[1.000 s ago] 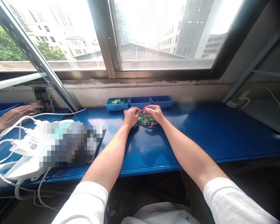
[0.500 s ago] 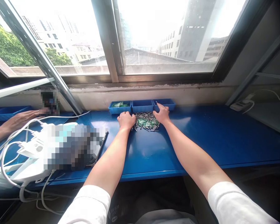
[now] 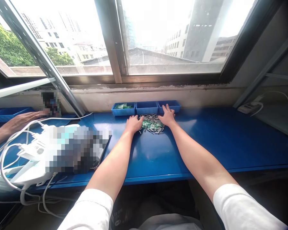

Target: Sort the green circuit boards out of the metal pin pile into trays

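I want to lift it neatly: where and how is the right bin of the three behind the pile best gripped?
Probably pinch the right end wall of the right bin, from the right and above: its top is open and that end borders blue table, while its left end sits close to the middle bin.

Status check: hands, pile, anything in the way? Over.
Left hand at left edge of pile, right hand at right edge, fingers spread. Metal pieces, green pieces between them. Three blue bins close behind.
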Action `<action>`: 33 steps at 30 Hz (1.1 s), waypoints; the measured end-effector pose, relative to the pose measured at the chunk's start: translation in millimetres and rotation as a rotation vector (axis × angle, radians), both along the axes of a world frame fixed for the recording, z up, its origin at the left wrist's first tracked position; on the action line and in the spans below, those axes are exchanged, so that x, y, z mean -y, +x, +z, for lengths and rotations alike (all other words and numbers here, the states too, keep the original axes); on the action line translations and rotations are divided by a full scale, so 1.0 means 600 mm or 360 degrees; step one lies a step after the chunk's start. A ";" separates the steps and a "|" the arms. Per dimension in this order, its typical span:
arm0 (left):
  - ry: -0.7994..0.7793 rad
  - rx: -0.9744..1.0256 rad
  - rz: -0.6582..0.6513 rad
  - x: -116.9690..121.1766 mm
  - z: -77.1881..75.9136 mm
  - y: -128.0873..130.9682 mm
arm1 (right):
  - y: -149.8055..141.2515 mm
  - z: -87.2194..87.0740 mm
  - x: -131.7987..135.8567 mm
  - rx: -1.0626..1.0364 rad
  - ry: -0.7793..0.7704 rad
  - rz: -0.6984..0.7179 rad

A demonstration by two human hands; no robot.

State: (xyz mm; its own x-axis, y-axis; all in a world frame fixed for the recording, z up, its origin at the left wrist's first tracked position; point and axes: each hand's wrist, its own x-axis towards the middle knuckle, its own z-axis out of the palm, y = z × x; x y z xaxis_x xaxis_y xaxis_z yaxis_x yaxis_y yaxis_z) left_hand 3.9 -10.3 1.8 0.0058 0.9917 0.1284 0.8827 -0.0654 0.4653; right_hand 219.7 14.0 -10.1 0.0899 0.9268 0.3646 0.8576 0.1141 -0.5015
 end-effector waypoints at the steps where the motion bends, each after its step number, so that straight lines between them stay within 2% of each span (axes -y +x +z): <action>1: 0.0017 0.0035 -0.0060 0.000 -0.001 0.001 | -0.002 0.000 0.001 0.0006 0.0009 0.0021; 4: 0.0057 0.0073 -0.0160 0.002 -0.003 0.003 | -0.013 0.002 0.009 0.0022 0.0068 0.0057; 9: 0.0087 0.0068 -0.0171 -0.002 -0.007 0.005 | -0.035 0.002 0.021 0.0001 0.0219 0.0189; 18: 0.0202 -0.0116 -0.0172 0.000 -0.005 0.007 | -0.044 -0.001 0.025 0.0056 -0.0003 0.0378; 25: 0.0148 -0.0211 -0.0291 -0.002 -0.008 0.007 | -0.044 -0.001 0.028 0.0002 0.0061 0.0552; 33: 0.0250 -0.0133 -0.0245 0.000 -0.005 0.005 | -0.040 -0.008 0.021 -0.0087 0.0112 0.0652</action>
